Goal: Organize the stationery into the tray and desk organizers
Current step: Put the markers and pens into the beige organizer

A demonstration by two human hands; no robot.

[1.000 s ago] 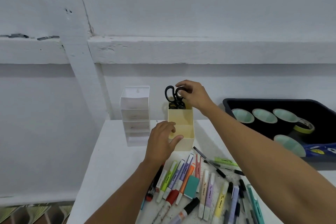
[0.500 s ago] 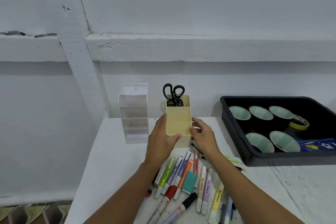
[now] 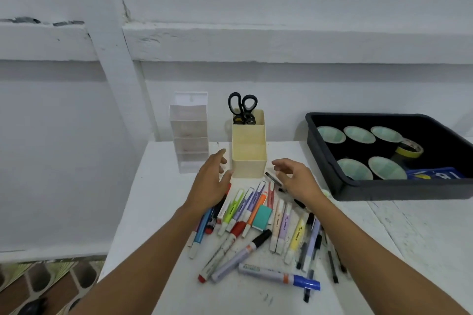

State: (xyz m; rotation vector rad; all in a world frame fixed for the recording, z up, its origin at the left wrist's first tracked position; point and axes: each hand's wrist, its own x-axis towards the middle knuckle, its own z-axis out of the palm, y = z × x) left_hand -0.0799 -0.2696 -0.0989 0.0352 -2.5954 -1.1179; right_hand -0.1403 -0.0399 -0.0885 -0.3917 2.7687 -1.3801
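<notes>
Right now both hands hold nothing and flank the cream organizer [image 3: 248, 161]. The left hand [image 3: 211, 184] has its fingers [image 3: 220, 155] loosely spread just beside the organizer's left wall, and the right hand [image 3: 294, 179] is relaxed and slightly curled. Markers [image 3: 252, 208] lie loose on the surface [image 3: 158, 199] beneath both wrists, their long axes running toward the person, about equally near either hand.

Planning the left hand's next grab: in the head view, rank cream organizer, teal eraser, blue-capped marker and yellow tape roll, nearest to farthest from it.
1. Cream organizer, just right of the left hand.
2. Teal eraser, down-right of it.
3. Blue-capped marker, nearer the person.
4. Yellow tape roll, in the black tray, far right.
</notes>
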